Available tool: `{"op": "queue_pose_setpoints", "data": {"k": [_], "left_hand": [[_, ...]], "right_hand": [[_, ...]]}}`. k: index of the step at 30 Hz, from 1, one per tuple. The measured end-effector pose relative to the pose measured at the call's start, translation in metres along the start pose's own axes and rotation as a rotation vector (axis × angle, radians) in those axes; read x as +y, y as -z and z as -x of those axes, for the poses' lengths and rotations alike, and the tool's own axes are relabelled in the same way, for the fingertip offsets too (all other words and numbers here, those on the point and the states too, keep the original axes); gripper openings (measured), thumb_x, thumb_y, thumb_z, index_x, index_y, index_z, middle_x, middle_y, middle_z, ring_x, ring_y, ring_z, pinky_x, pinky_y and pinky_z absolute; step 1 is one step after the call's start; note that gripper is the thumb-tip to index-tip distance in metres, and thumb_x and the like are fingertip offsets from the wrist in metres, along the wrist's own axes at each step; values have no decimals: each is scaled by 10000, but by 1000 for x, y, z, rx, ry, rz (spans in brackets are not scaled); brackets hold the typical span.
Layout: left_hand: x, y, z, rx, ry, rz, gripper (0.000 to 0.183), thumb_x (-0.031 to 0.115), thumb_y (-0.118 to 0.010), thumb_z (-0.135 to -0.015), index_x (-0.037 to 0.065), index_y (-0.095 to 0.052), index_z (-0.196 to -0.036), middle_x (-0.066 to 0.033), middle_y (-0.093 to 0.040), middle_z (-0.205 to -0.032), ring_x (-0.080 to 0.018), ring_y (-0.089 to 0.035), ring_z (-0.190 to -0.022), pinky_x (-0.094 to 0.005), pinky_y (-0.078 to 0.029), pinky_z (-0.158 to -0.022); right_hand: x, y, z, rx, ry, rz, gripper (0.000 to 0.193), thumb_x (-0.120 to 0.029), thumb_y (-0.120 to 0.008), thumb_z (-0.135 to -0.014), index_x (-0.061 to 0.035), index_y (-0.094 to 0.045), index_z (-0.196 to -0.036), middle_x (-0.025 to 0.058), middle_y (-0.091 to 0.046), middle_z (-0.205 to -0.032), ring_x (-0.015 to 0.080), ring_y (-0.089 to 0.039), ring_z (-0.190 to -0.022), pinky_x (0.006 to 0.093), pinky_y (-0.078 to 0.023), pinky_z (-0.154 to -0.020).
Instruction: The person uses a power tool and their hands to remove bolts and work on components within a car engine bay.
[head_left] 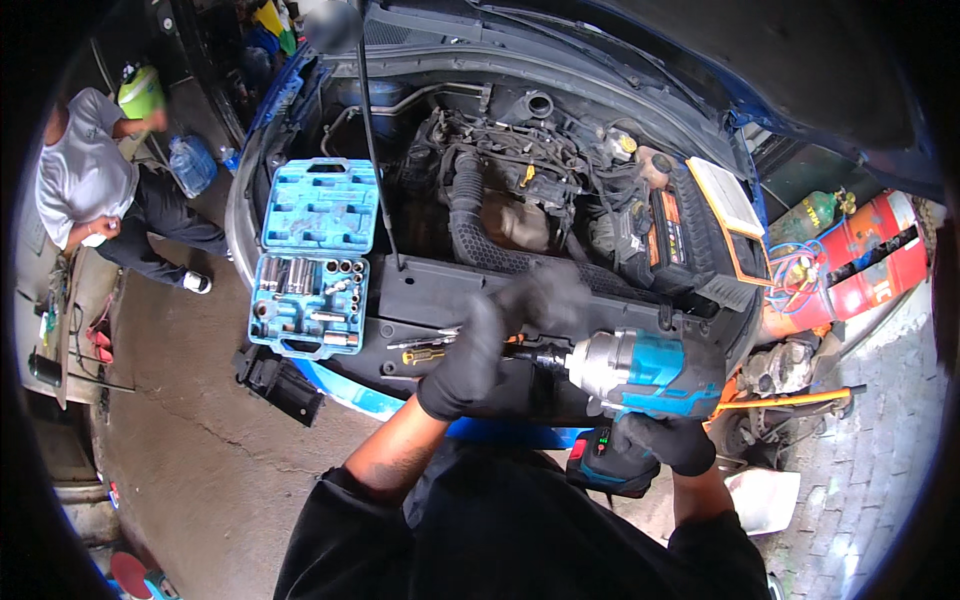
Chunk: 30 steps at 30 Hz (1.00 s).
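My right hand (672, 440), in a black glove, is wrapped round the handle of a teal and black cordless impact wrench (655, 365). The tool lies level over the front of the engine bay, its silver nose pointing left and its battery (610, 468) hanging below. In front of that nose, my left hand (470, 350), also gloved in black, is raised. Its fingers are smeared by motion, so I cannot tell whether they hold anything. Just left of this hand, a yellow-handled screwdriver (422, 356) and some slim metal tools rest on the front panel.
An open blue socket case (268, 335) sits on the car's front left edge. Behind it, a prop rod (368, 130) rises. The engine (515, 165) and battery (672, 235) fill the bay. Another person (90, 180) is at far left; a red cylinder (870, 255) stands right.
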<state>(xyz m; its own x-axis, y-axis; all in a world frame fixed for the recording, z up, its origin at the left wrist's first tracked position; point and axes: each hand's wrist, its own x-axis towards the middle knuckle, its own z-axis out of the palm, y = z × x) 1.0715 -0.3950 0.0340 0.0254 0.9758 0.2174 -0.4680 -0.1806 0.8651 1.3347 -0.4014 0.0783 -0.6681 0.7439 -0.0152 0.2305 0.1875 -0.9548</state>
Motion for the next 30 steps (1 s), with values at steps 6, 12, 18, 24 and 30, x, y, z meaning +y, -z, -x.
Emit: {"op": "queue_pose_setpoints", "data": {"k": [6,12,18,24,30], "left_hand": [[-44,20,-46,-108,216,626,1120,915,-304,-768,-33,-442,-1348,-211,-584,-1263,-322,-592,-1128,-452,-450,-990],[-61,83,-84,42,41,796,1076,880,-350,-793,-10,-422,-1393,-179,-520,-1375,-279,-553,-1220,-440,-444,-1037],[-18,-2,-119,-203,15,768,1095,879,-425,-773,-23,-451,-1394,-192,-523,-1312,-278,-538,-1160,-386,-409,-1020],[-106,50,-112,235,44,242,826,693,-391,-942,-20,-505,-1342,-189,-584,-1288,-296,-566,-1173,-400,-424,-1008],[-201,139,-120,590,-46,-1361,381,401,-623,-883,25,-671,-925,-170,-662,-957,-371,-599,-985,-511,-430,-902]], "right_hand": [[6,8,-1,150,-149,-62,466,-57,-691,-862,-15,-512,-1291,87,-644,-952,196,-646,-749,349,-529,-648],[27,50,-11,223,-295,-424,364,-19,-623,-889,-5,-529,-1240,95,-617,-840,182,-601,-607,325,-490,-533],[58,59,-34,300,-107,72,392,11,-700,-817,-31,-595,-1192,87,-666,-1022,220,-652,-935,360,-531,-817],[21,74,-64,142,-124,-168,407,20,-601,-885,0,-529,-1286,135,-665,-1061,199,-643,-695,335,-515,-601],[34,132,-144,356,-298,-278,331,-176,-584,-967,-35,-546,-1264,112,-683,-1018,143,-613,-597,277,-509,-539]]}}
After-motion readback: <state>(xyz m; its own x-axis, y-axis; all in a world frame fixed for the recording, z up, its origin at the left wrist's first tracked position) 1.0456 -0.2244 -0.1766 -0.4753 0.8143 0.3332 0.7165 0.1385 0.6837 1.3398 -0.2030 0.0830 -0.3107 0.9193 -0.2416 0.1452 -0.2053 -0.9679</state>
